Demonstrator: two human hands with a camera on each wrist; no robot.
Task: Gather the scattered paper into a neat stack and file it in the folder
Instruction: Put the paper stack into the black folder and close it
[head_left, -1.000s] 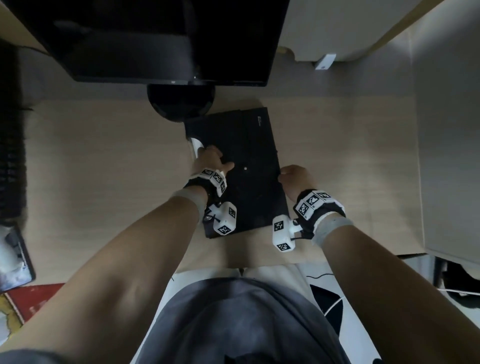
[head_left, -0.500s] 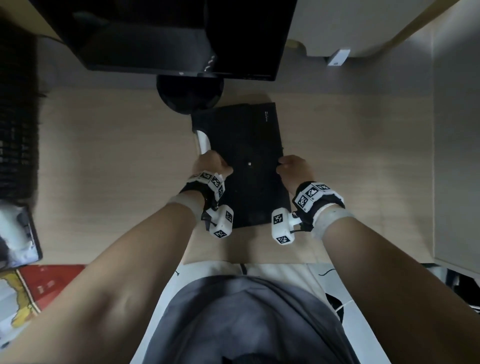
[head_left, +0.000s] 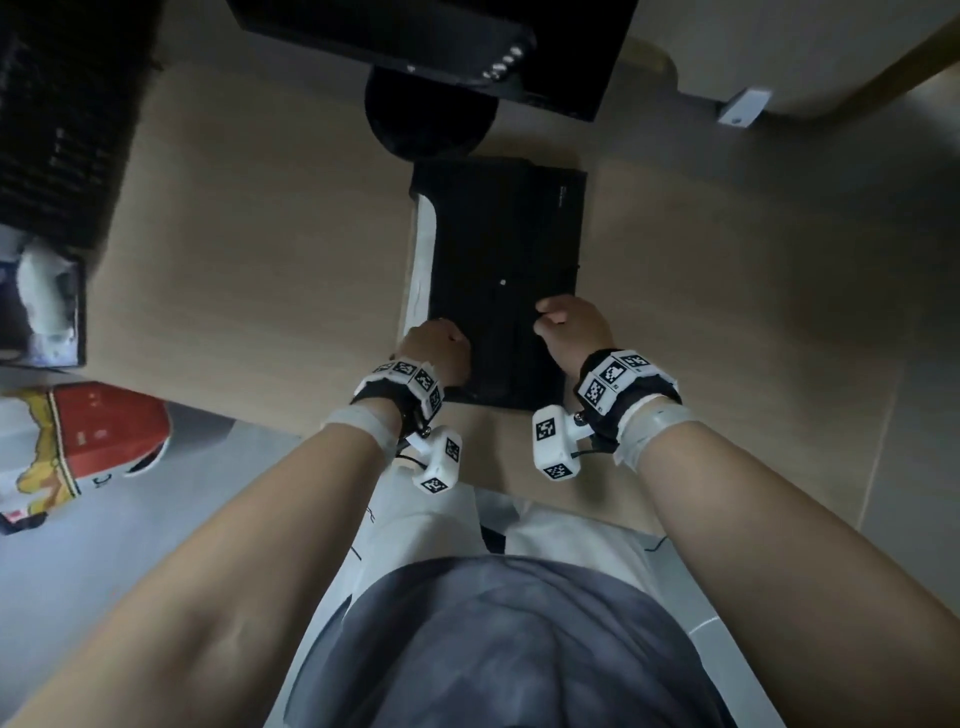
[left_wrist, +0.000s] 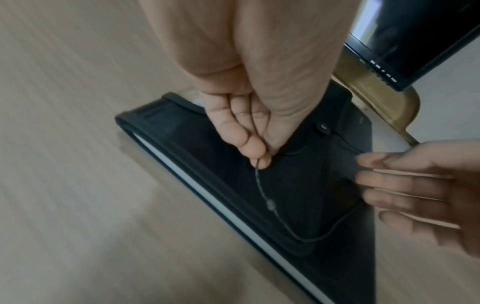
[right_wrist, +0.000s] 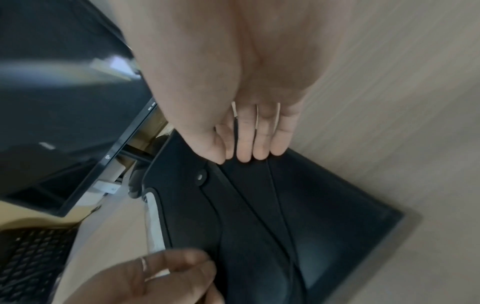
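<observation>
A black folder (head_left: 498, 249) lies closed on the wooden desk, its snap button (head_left: 502, 282) at mid-cover. A white strip of paper (head_left: 422, 260) shows along its left edge. My left hand (head_left: 436, 343) sits at the folder's near left side. In the left wrist view the left hand (left_wrist: 259, 158) pinches a thin black elastic cord (left_wrist: 262, 191) between thumb and forefinger. The cord loops across the cover and runs under my right hand (left_wrist: 415, 185). My right hand (head_left: 569, 325) rests on the near right of the cover, its straight fingers (right_wrist: 246, 152) touching the folder (right_wrist: 324, 205).
A black monitor (head_left: 441, 36) on a round base (head_left: 431, 119) stands just behind the folder. A dark keyboard (head_left: 52, 130) lies far left, with a small box (head_left: 47, 306) below it. A red package (head_left: 104, 426) lies off the desk, lower left. The desk's front edge runs under my wrists.
The right hand has moved from the folder's right edge onto the cover. The left hand has slid nearer along the left side. The folder now lies straighter.
</observation>
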